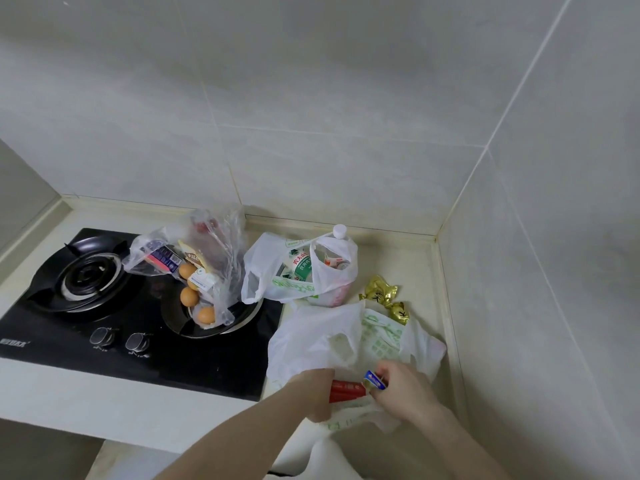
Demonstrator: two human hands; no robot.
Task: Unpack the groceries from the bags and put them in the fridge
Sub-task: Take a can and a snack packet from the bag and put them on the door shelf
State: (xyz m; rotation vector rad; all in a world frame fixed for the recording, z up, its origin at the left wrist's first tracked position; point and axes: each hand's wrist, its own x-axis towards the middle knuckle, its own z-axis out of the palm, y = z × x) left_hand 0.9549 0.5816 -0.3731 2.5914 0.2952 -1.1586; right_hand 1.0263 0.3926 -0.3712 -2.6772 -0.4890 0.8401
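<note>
While both hands work at the near white bag (332, 341) on the table (420, 271), the left hand (320, 393) has its fingers curled round a red package (346, 391) at the bag's mouth, and the right hand (401, 389) pinches a small blue-and-yellow packet (374, 380) just beside it. Farther off stands a second white bag (298, 271) holding a bottle (339, 232), and to the left a clear bag with eggs (194, 275) lies on the black stove (104, 306). Gold-wrapped packets (381, 292) lie between the white bags
</note>
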